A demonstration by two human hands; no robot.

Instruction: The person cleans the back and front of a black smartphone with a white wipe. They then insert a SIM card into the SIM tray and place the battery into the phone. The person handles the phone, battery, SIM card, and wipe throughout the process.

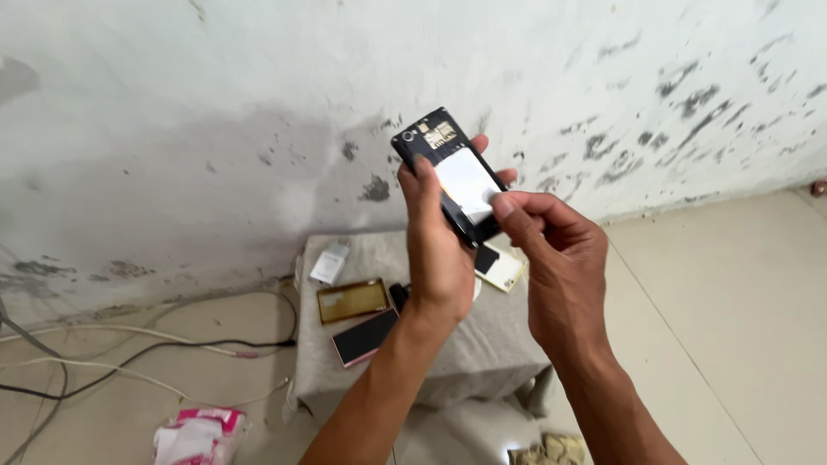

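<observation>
Two hands work an opened black phone (450, 175) raised before the wall. Left hand (438, 250) clamps its edges; right hand (558, 258) pinches at the silvery battery (467, 182). Steady grip, gentle lift from the lower edge likely serves best.

Soft daylight, slight blur, mild glare

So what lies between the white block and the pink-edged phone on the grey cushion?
In the head view, a gold rectangular cover lies between the white block and the pink-edged phone.
</observation>
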